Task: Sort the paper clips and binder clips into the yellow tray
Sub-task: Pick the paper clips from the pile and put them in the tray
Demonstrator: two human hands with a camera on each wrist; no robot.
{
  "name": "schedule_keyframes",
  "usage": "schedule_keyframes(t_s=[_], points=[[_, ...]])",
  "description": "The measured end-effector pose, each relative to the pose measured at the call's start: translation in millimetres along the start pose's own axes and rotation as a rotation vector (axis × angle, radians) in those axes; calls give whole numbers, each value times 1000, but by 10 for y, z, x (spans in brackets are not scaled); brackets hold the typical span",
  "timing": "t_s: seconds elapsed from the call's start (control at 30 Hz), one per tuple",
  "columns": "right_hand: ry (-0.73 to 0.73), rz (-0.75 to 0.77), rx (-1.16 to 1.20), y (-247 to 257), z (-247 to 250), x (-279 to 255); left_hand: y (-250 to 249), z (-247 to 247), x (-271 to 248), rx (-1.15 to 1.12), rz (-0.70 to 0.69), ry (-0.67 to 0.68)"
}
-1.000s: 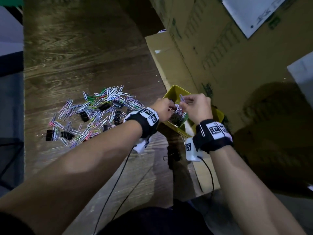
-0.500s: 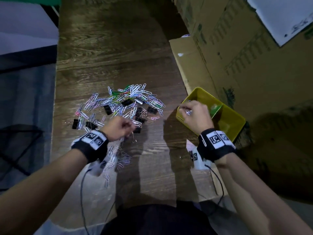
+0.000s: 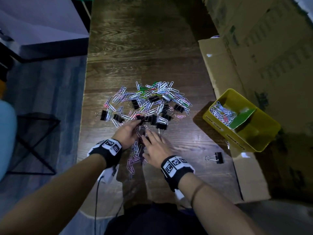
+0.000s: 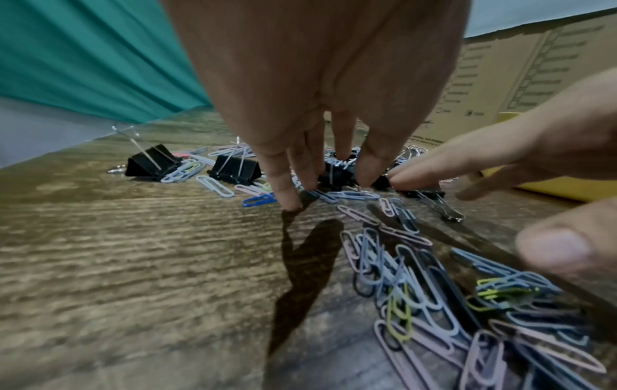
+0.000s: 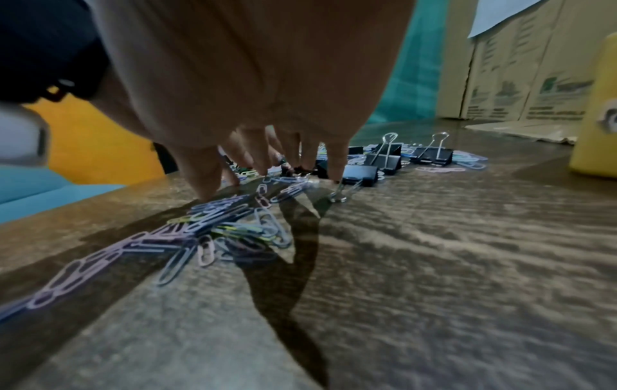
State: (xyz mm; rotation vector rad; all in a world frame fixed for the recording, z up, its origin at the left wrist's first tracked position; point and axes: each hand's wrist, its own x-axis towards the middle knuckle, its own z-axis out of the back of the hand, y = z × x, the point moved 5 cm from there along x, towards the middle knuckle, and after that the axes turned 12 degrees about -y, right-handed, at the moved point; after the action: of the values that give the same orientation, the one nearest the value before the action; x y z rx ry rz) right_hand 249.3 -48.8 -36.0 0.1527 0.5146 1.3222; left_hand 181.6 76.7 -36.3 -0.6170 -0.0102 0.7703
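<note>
I have both hands at the pile's near edge, left hand (image 3: 127, 133) and right hand (image 3: 156, 148) fingers spread, gripping nothing; I'd rake paper clips (image 3: 135, 155) together, skirting binder clips (image 3: 161, 125); yellow tray (image 3: 236, 139) sits by the bench's right edge.

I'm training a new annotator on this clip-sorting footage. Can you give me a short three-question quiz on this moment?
1. True or false: the yellow tray already holds paper clips.
2. Where does the lone binder clip lie? A) in the tray B) on the table, near side of the tray C) in the right hand
3. Fill in: the left hand reaches into the ____ of clips.

Key: 1 true; 2 B; 3 pile.
</note>
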Motion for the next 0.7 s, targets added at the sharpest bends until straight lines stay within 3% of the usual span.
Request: schedule_keyframes(t_s=[0.1, 0.3, 0.47, 0.57, 0.7], points=[[16, 14, -69, 55, -123, -30, 7, -91, -41, 68, -49, 33], [-47, 78, 52, -25, -255, -272, -5, -271, -428, 213, -357, 44], [-104, -60, 69, -120, -74, -39, -3, -241, -289, 244, -293, 23], [-74, -28, -8, -77, -4, 144, -57, -215, -133, 322, -235, 110], [-6, -40, -69, -92, -35, 179, -99, -228, -98, 418, -280, 208]])
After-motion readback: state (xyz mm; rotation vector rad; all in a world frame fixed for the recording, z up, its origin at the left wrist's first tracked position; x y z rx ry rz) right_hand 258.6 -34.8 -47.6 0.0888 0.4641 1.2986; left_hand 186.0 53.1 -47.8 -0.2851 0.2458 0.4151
